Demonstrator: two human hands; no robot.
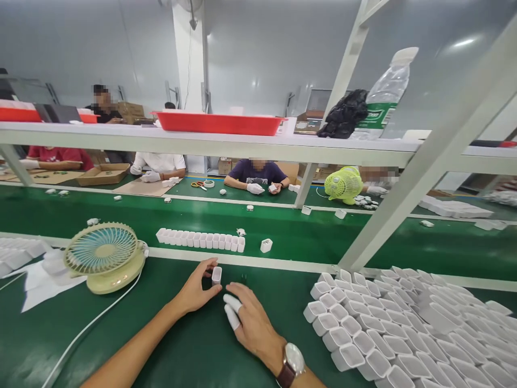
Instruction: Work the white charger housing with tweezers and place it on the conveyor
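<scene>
My left hand (198,290) curves its thumb and fingers around a small, open-topped white plastic case (217,275) standing on the green table. Just to the right, my right hand (252,319) is held low with fingers stretched out and nothing visible in them. White finger cots cover two of its fingers, and a watch (294,360) is on that wrist. Beyond the right fingertips lies a small dark piece with two prongs (243,277). Many matching white cases (349,357) stand packed together at the right.
On the green belt (133,207) sit a row of white cases (200,238) and a single case (266,246). A fan (105,256) with a cable stands left. A shelf (242,144) and its slanted post cross the view. Co-workers sit across the belt.
</scene>
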